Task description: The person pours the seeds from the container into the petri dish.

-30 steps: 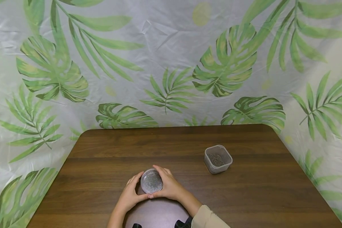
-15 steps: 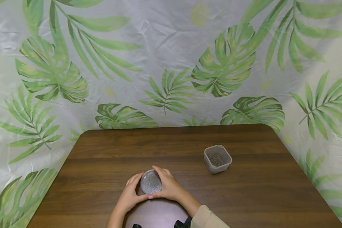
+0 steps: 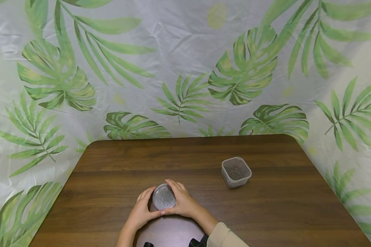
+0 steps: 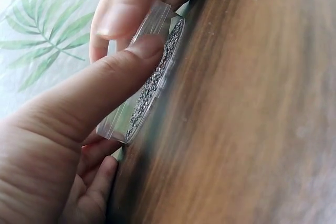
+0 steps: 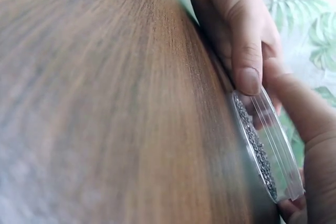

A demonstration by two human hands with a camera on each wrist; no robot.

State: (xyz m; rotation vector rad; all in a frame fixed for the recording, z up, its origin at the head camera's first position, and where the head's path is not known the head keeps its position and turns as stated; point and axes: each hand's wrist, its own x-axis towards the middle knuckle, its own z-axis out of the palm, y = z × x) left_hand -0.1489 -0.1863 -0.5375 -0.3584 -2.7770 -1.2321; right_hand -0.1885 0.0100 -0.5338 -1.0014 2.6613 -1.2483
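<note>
A round, shallow, clear plastic container [image 3: 164,197] stands low at the table's near middle. Its floor bears a layer of small grey-black granules [image 4: 152,85], and a clear lid or rim band [image 5: 275,142] runs round the upper part. From the left, my left hand [image 3: 141,208] curves its fingers and thumb round the side. My right hand [image 3: 184,202] grips the opposite side, its index finger at the far edge. Both thumbs meet at the near edge. In the left wrist view the left thumb [image 4: 113,87] lies along the container's wall.
A square translucent tub [image 3: 236,172], without a lid, stands to the right and farther back, partly filled with dark granules. The wooden table [image 3: 126,161] ends at a leaf-patterned curtain [image 3: 185,68]. Dark wrist gear [image 3: 199,242] shows at the bottom edge.
Both hands keep their hold on the round container, which stays in place. Only the sheen on its top varies slightly.
</note>
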